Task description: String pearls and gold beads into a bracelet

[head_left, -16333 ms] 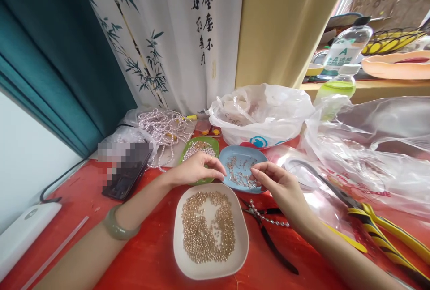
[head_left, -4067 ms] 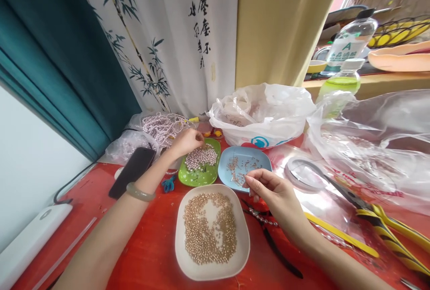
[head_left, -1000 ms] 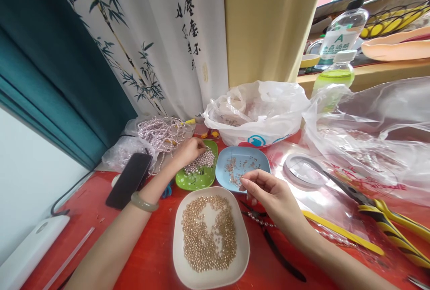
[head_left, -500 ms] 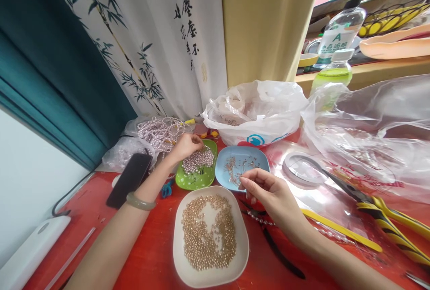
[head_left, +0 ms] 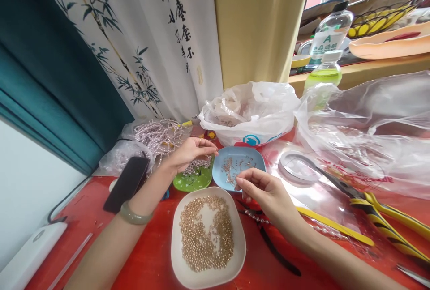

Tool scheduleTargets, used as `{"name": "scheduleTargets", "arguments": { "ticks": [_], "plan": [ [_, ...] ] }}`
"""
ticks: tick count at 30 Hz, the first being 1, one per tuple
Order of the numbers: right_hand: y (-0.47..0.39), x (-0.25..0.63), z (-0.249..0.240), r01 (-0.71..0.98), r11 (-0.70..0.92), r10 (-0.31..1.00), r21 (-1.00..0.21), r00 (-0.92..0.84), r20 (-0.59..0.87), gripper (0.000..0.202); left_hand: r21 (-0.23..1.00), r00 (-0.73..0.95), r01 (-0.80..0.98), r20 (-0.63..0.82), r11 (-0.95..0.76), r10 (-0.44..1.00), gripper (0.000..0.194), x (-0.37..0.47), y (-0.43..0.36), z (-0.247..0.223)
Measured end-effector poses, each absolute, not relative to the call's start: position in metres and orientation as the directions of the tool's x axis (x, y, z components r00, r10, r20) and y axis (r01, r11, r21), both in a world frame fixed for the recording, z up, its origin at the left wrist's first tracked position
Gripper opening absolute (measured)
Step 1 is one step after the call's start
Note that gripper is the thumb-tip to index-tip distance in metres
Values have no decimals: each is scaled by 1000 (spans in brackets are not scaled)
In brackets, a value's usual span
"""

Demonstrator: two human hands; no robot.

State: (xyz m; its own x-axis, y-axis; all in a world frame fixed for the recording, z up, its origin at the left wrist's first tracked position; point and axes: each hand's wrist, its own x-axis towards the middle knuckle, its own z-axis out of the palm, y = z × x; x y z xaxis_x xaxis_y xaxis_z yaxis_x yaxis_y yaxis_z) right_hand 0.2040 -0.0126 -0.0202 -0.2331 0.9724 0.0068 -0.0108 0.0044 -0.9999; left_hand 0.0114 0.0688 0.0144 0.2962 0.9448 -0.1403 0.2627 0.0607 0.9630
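Observation:
My left hand (head_left: pixel 192 152) is closed in a pinch over the gap between the green plate (head_left: pixel 194 181) and the blue plate (head_left: pixel 258 164); what it holds is too small to make out. Pinkish pearl beads (head_left: pixel 198 164) lie on the green plate. Small metal pins (head_left: pixel 229 171) are scattered on the blue one. At the blue plate's front edge, my right hand (head_left: pixel 255 187) is also pinched, its contents unclear. A bead chain (head_left: pixel 257 218) runs under that hand. Nearer me, a cream tray (head_left: pixel 175 254) holds many gold beads (head_left: pixel 208 254).
Black-handled pliers (head_left: pixel 278 254), a yellow strip (head_left: pixel 336 226) and yellow-black pliers (head_left: pixel 379 218) lie right. White plastic bags (head_left: pixel 248 115) stand behind the plates. A phone (head_left: pixel 126 185) and heaped bead strings (head_left: pixel 161 133) are at left.
My left hand has moved right, from above the beads on the green plate to beside the blue plate's left edge. My right hand keeps nearly the same place and pinch. The view has shifted slightly.

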Motion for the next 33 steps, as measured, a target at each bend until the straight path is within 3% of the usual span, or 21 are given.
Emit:
{"name": "scheduleTargets", "arguments": {
  "ticks": [6, 33],
  "plan": [
    [-15, 203, -22, -67, -30, 960, -997, -278, -10, 14, 969, 312, 209, -195, 134, 930, 18, 34, 45, 19],
    [-16, 201, -23, -41, -98, 940, -994, -331, -79, 15, 964, 317, 258, -146, 63, 937, 16, 45, 29, 21]
  ]
}}
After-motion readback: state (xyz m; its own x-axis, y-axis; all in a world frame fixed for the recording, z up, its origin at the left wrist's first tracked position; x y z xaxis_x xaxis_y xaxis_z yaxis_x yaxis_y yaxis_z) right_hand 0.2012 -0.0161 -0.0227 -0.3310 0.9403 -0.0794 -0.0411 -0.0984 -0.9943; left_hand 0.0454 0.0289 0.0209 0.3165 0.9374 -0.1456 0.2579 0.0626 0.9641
